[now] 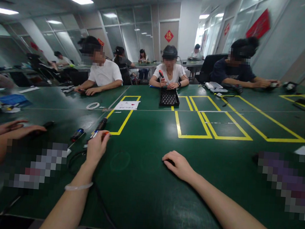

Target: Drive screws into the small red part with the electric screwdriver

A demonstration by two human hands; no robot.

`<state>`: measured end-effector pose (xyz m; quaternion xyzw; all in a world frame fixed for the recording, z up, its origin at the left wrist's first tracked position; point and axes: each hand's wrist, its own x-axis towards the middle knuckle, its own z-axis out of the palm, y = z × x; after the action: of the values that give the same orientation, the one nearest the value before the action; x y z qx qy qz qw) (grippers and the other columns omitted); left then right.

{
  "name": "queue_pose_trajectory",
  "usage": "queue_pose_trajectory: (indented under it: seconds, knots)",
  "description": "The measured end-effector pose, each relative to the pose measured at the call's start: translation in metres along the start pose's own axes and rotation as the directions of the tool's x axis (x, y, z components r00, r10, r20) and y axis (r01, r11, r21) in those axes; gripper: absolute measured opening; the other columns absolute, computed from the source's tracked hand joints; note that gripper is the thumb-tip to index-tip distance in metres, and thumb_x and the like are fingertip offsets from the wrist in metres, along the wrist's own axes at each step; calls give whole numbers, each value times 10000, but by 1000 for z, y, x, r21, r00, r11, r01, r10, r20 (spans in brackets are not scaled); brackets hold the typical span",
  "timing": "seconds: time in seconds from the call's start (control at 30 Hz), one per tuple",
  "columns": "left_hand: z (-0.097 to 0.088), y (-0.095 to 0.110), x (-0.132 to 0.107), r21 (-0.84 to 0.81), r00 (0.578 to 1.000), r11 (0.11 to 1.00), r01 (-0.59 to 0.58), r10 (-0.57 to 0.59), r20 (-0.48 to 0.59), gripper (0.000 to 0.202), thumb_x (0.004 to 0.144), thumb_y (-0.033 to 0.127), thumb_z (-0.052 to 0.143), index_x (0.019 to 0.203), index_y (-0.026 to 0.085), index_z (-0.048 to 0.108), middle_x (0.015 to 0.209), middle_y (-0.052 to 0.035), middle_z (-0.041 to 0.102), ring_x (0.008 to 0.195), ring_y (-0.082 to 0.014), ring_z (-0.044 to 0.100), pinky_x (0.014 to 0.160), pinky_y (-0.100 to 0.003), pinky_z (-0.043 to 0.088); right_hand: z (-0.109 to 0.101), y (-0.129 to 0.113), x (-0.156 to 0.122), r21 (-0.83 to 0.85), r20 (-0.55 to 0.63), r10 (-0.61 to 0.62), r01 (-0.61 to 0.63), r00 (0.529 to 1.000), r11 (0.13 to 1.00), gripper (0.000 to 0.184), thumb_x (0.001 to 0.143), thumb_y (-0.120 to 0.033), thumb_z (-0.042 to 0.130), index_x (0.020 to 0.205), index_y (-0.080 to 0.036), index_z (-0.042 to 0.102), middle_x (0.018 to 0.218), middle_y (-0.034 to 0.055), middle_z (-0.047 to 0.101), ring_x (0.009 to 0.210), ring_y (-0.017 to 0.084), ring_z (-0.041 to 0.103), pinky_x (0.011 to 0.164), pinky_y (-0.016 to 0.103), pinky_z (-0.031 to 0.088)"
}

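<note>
My left hand [97,145] is at the table's left middle, its fingers closed. A small orange-red piece shows at the fingertips; the rest of what they hold is hidden. Just beyond it lies a black cylindrical handle [102,123], perhaps part of a screwdriver. To its left is a short dark cylinder with a blue band [78,135]. My right hand [178,166] rests on the green tabletop [137,191], fingers loosely bent and thumb apart from them. No object is visible in it, only a dark gap beneath the fingers.
Another person's hands [15,129] lie at the left near a black object. Across the table, a co-worker holds a red-and-black screwdriver [161,74] over a black tray [168,103]. Yellow tape outlines [195,136] mark the surface. A black cable [102,202] runs beside my left arm.
</note>
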<state>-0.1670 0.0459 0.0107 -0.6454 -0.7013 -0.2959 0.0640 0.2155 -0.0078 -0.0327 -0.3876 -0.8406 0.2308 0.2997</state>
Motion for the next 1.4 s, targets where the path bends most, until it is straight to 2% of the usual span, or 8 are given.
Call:
queue_pose_trajectory:
  seconds: [0.13,0.33,0.43,0.7,0.83,1.07,1.23,1.4]
  knots:
    - [10,65,-14,-401,912,909,-108,252,324,431,907,462,403,1177,180,587,971,-74,656,842,-186,617,789,-315,473,0,-2,1,32,-1,13,-13,1000,999,116,900,-172,538,962,-197,633,921,44,662,887,188,576,808,321,453]
    - [16,157,-49,-723,499,658,210,564,658,627,897,405,494,1453,206,285,727,30,559,661,-111,548,643,-247,451,3,-4,-2,330,29,20,-28,999,944,280,875,-188,577,1151,-199,535,894,20,649,794,148,608,758,272,482]
    - [25,171,-59,-734,399,601,316,618,678,641,898,386,511,1460,194,270,681,39,549,614,-95,517,608,-231,415,2,-5,-2,349,32,15,-25,999,937,188,870,-192,579,1057,-187,563,845,9,640,743,137,598,704,248,474]
    - [42,162,-67,-717,415,518,466,588,694,652,885,397,546,1446,173,302,662,28,572,597,-92,514,607,-233,396,3,-10,-1,356,48,-26,7,998,935,158,873,-214,594,1027,-183,577,878,18,668,749,136,603,710,242,462]
    - [44,163,-70,-742,482,497,450,564,670,597,922,410,471,1434,142,318,644,19,572,588,-99,531,605,-238,411,2,-10,0,412,59,44,-64,997,909,143,934,-295,521,977,-175,587,844,21,684,723,136,609,695,242,454]
    - [41,167,-70,-800,670,590,109,551,497,374,900,370,502,1208,163,550,857,-34,621,742,-119,559,726,-267,454,-1,4,2,476,-4,200,-174,980,862,373,982,-444,383,792,-168,547,619,-21,585,612,126,532,673,248,412]
    - [35,173,-75,-754,705,650,-93,577,411,231,848,329,581,1022,181,611,921,-34,615,815,-137,565,763,-274,461,0,2,2,486,48,178,-178,983,855,438,973,-492,380,718,-171,534,629,-15,569,631,129,523,701,259,412]
    - [34,172,-74,-745,735,660,-96,551,394,190,874,329,551,966,175,616,870,-19,618,795,-131,573,748,-260,457,2,1,2,635,20,181,-152,983,757,349,954,-496,420,936,-171,548,688,-10,578,651,135,544,663,260,431]
